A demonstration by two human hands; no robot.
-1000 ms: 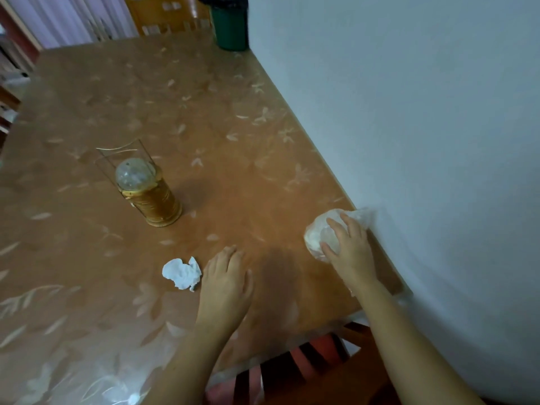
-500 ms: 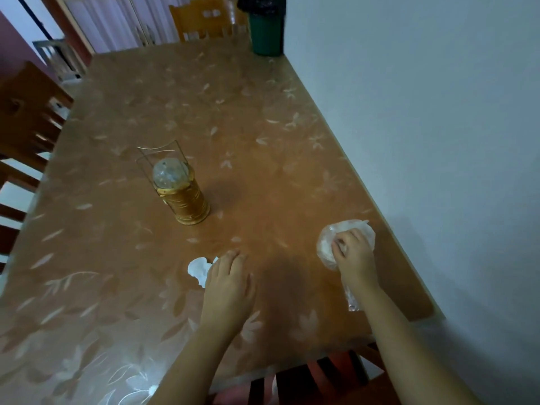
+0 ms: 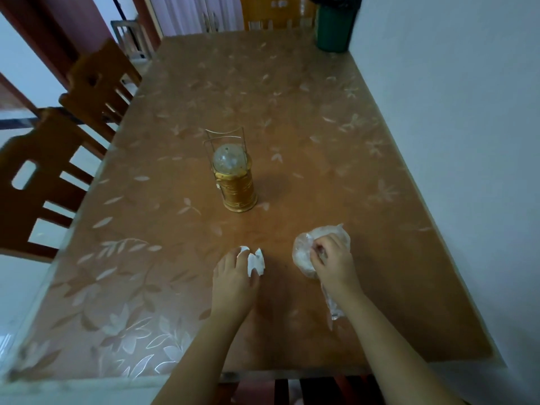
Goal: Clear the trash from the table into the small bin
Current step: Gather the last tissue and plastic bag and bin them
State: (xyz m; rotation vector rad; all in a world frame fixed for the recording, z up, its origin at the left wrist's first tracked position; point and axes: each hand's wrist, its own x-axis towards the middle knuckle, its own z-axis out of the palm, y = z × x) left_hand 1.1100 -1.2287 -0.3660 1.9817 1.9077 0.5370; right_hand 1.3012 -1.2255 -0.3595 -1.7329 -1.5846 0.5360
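A crumpled white tissue (image 3: 256, 262) lies on the brown table (image 3: 163, 229) near its front edge. My left hand (image 3: 233, 276) covers the tissue's left side, fingers curled onto it. A crumpled clear plastic bag (image 3: 304, 255) sits to the right, its tail trailing back under my wrist. My right hand (image 3: 331, 263) pinches the bag from above. The small dark green bin (image 3: 333, 27), lined with a black bag, stands at the table's far right corner against the wall.
A gold lantern (image 3: 235, 176) with a wire handle stands mid-table, just beyond my hands. Wooden chairs (image 3: 58, 159) line the left side, another at the far end. A white wall (image 3: 453, 141) runs along the table's right edge.
My left hand slid onto the tissue and its fingers closed over it. My right hand closed tighter on the plastic bag. The view shifted so that more of the table's left side shows.
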